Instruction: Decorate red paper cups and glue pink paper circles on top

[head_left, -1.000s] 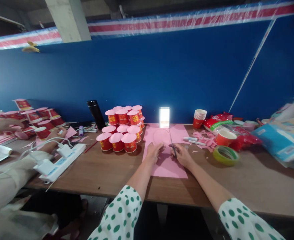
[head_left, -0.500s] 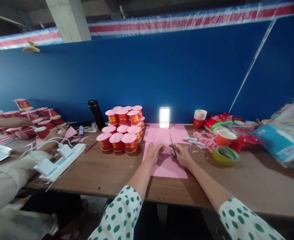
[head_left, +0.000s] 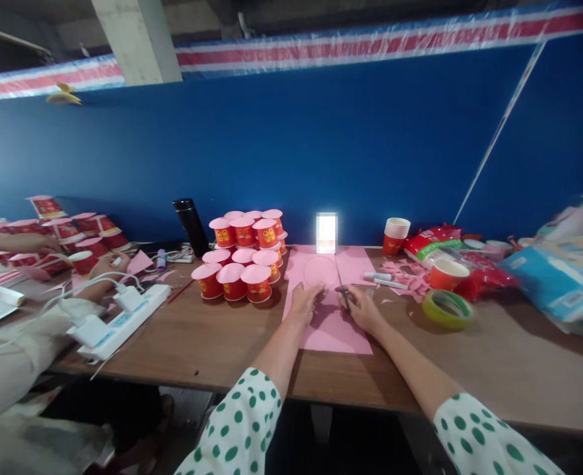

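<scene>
Pink paper (head_left: 335, 336) lies on the table in front of me, and a circle is drawn on its upper part. My left hand (head_left: 305, 305) grips the paper just below that circle, thumb and fingers closed on it. In my right hand (head_left: 361, 309) is a pair of scissors (head_left: 342, 288), the fingers wrapped round the handles. Its blades point away from me, along the right side of the circle. How far the blades are apart is too small to tell.
Red paper cups with pink discs (head_left: 232, 280) stand stacked at left, near a black flask (head_left: 190, 226) and a power strip (head_left: 123, 323). A co-worker's hand (head_left: 110, 264) is farther left. Markers (head_left: 383, 277), paper scraps, a tape roll (head_left: 448, 309) and cups (head_left: 397, 234) are at right.
</scene>
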